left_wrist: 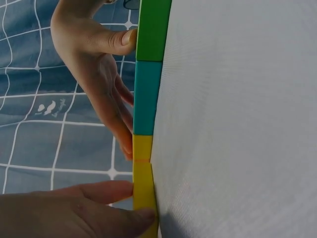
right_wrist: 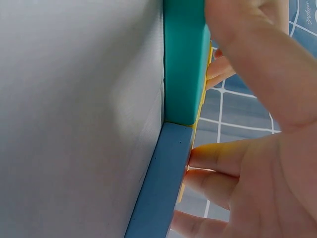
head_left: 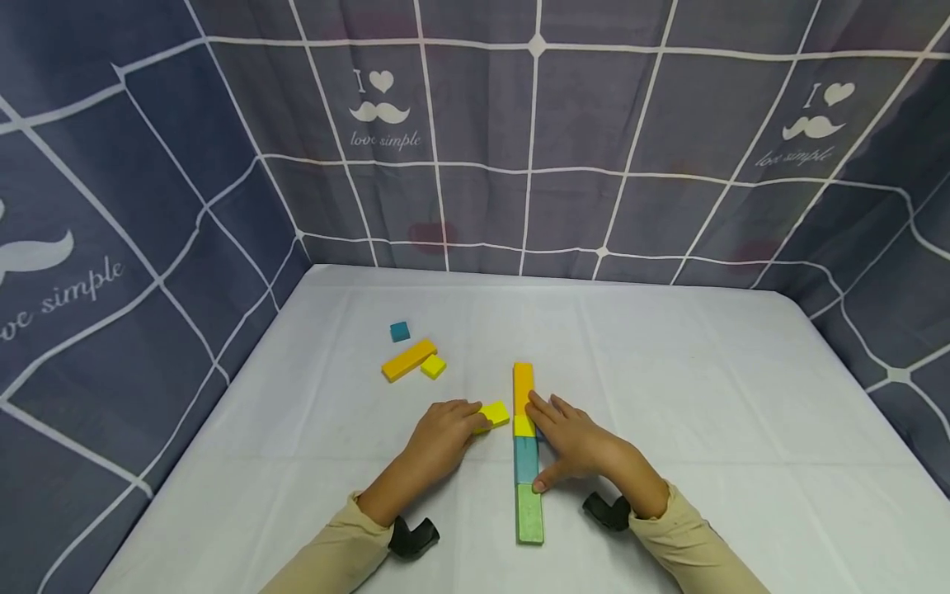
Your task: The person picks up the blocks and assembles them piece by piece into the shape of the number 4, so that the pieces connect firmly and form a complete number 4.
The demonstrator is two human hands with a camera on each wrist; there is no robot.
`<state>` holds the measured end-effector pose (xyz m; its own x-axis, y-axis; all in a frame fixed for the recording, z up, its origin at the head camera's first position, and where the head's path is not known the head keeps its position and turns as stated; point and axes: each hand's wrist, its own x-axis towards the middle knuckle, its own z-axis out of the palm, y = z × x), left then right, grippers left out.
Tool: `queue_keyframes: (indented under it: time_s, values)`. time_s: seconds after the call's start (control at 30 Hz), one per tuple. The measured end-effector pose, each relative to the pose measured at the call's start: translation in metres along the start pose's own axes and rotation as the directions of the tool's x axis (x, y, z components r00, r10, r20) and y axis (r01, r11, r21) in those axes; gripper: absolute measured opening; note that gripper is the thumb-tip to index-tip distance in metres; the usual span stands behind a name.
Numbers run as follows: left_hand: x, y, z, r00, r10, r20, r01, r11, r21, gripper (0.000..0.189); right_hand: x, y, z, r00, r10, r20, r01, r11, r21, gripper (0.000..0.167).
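My left hand point(head_left: 441, 437) pinches a yellow block point(head_left: 495, 415) between thumb and fingers, just left of a line of blocks. That line runs from an orange block point(head_left: 523, 388) at the far end through a small yellow block point(head_left: 524, 426) and a teal block point(head_left: 526, 459) to a green block point(head_left: 529, 514) nearest me. My right hand point(head_left: 575, 441) rests along the line's right side, fingers extended and spread. Its thumb touches near the teal-green joint. Beneath it lies a blue block point(right_wrist: 161, 183), mostly hidden in the head view; its fingertips touch that block's edge.
Left of the line, farther back, lie a small blue-teal block point(head_left: 400, 332), a long orange block point(head_left: 409, 360) and a small yellow block point(head_left: 434, 366) against it. A white cloth point(head_left: 668, 355) covers the table. Grey gridded curtains point(head_left: 475, 206) enclose its back and sides.
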<state>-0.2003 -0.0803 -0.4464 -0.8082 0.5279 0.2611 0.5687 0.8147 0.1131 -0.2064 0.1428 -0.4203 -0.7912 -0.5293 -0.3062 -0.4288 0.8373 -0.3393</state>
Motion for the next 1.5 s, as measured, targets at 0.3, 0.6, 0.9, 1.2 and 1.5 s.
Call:
queue_keyframes:
  time_s: [0.3,0.6,0.9,1.2,1.5]
  values:
    - [0.0004,0.0012,-0.0011,0.999,0.044,-0.01,-0.044,0.999,-0.028,0.015,-0.0006,0.0005,-0.0005,1.0,0.001,0.006,-0.001,1.0,-0.003,0.111]
    - [-0.0001,-0.0001,-0.0016,0.996,0.083,-0.04,-0.085,0.994,-0.065,0.018,-0.0007,0.0014,-0.0012,1.0,-0.019,-0.004,0.019,1.0,-0.003,0.111]
    - [-0.0003,0.0009,0.0011,0.997,0.077,-0.029,-0.079,0.995,-0.065,0.017,-0.0001,0.0017,-0.0012,1.0,-0.02,-0.006,0.02,1.0,-0.005,0.111]
    - [0.0001,-0.0006,0.0032,0.995,0.091,-0.03,-0.093,0.993,-0.07,0.018,0.0005,0.0019,0.0,1.0,-0.02,-0.011,0.02,1.0,0.002,0.112]
    - [0.0005,-0.003,0.0049,0.994,0.102,-0.031,-0.105,0.988,-0.117,0.018,-0.0001,0.0017,-0.0002,1.0,-0.014,-0.008,0.014,1.0,0.012,0.112]
